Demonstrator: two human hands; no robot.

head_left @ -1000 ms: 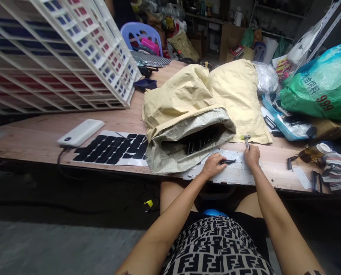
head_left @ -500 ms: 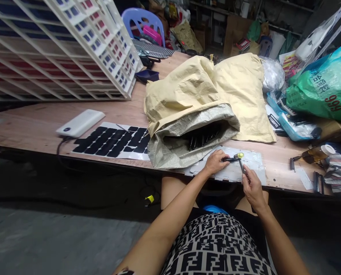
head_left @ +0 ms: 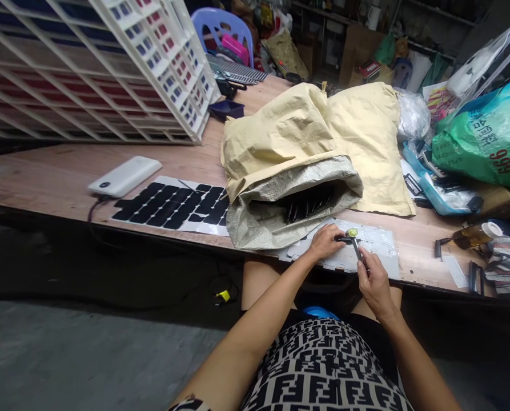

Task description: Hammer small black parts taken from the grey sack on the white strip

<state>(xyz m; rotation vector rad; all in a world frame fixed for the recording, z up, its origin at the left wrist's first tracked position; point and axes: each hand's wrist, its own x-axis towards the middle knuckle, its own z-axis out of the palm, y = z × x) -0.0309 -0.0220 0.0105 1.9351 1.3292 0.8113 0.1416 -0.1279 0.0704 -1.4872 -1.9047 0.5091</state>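
Observation:
My left hand (head_left: 324, 242) rests at the grey-white board (head_left: 381, 251), its fingers closed on the end of a slim black part (head_left: 342, 239). My right hand (head_left: 373, 278) grips the handle of a small hammer with a yellow-green head (head_left: 352, 233). That head is over the black part, close to my left fingertips; whether they touch cannot be made out. Just behind my left hand, a paper-covered woven sack (head_left: 276, 137) lies with its mouth facing me, and several dark pieces (head_left: 306, 208) show inside.
A white plastic crate (head_left: 199, 123) stands at the left. In front of it lie a white power bank (head_left: 124, 176) with a cable and a sheet of black cells (head_left: 169, 205). A second sack (head_left: 368, 142), a green bag (head_left: 486, 137) and a brown bottle (head_left: 473, 234) are to the right.
The hammer head has shifted slightly left, nearer my left fingers, and my right hand moved with it. My left hand keeps its hold. The whole view has shifted slightly.

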